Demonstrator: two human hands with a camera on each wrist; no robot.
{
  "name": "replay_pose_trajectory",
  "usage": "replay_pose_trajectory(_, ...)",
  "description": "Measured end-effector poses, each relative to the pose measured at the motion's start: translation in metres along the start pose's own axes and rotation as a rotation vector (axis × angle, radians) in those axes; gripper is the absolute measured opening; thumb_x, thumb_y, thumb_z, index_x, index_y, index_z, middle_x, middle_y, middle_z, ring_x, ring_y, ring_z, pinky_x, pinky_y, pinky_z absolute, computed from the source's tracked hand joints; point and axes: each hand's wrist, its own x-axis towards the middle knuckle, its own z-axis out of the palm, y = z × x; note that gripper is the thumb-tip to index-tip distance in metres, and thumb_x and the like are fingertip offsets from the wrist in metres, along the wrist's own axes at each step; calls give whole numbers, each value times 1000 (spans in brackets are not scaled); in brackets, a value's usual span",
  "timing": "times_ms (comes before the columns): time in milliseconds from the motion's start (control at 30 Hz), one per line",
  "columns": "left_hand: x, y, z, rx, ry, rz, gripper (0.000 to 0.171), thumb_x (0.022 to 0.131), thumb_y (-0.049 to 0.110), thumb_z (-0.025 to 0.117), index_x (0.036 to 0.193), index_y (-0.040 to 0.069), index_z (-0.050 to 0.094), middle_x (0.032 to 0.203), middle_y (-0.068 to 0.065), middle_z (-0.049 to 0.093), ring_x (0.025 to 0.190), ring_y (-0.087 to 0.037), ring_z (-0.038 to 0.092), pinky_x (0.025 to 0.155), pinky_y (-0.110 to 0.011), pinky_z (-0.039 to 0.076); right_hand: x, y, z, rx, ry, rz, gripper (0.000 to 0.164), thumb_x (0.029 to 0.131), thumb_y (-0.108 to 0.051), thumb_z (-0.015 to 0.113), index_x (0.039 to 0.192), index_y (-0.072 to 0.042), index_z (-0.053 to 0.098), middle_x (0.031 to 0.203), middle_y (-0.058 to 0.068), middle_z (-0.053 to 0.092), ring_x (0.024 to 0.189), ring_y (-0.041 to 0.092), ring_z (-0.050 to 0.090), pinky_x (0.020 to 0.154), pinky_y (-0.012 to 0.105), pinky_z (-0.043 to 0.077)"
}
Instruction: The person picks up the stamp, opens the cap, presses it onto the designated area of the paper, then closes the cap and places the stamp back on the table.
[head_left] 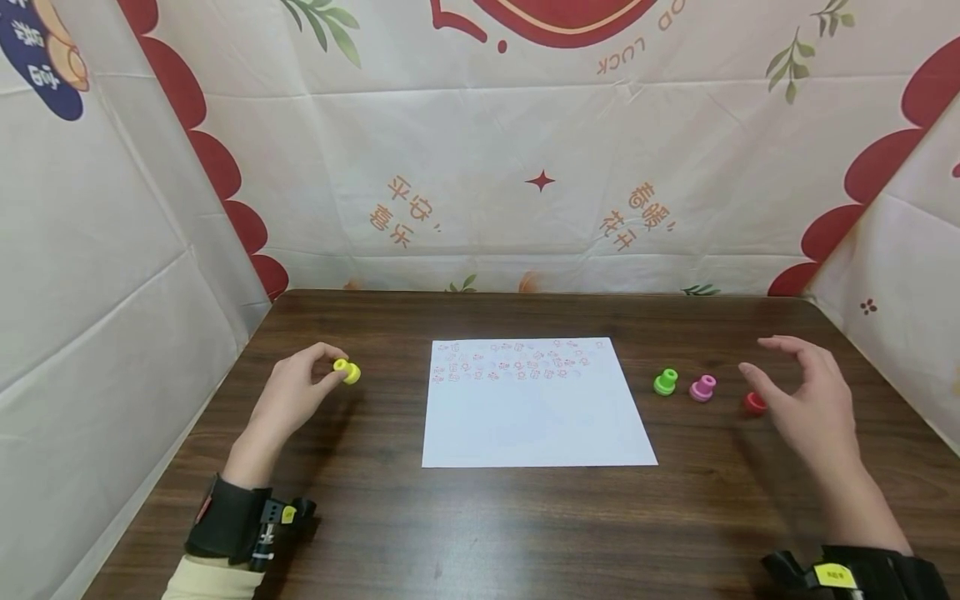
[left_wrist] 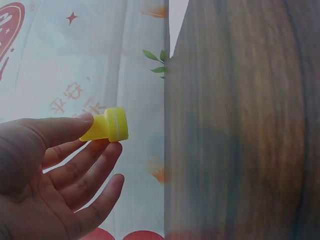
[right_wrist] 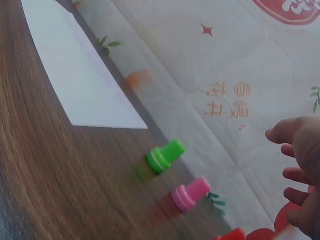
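My left hand (head_left: pixel 288 398) pinches a yellow toy stamp (head_left: pixel 352 374) above the left side of the table. In the left wrist view the thumb and fingertips hold the narrow handle of this yellow stamp (left_wrist: pixel 118 125), its wide end pointing away from the palm. My right hand (head_left: pixel 816 404) hovers at the right with thumb and fingers spread, holding nothing. Nearest to it is a red stamp (head_left: pixel 753 404), partly hidden by the thumb. Further left stand a pink stamp (head_left: pixel 702 389) and a green stamp (head_left: pixel 665 383), both upright with handles up.
A white sheet of paper (head_left: pixel 536 425) lies mid-table, with rows of small faint reddish prints across its upper part. Behind the brown wooden table (head_left: pixel 480 533) hangs a patterned white cloth (head_left: pixel 480 167), which also runs down both sides.
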Motion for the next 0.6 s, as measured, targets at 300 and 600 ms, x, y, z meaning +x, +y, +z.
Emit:
replay_pose_trajectory(300,0,12,-2,-36,34,24,26,97,19,66,120,6,63,117,-19,70,102,-34,71,87,-50,57,-1,-13,2,30,-3,-30,48,97,-23,65,137,1,52,144,30,44,139,48,33,112,71,23)
replay_pose_trajectory(600,-1,30,-3,-80,77,62,27,95,18,69,119,7,64,116,-17,70,101,-32,70,88,-49,58,-2,-29,6,80,5,-64,49,96,-23,66,138,-3,52,148,26,44,142,44,33,115,70,21)
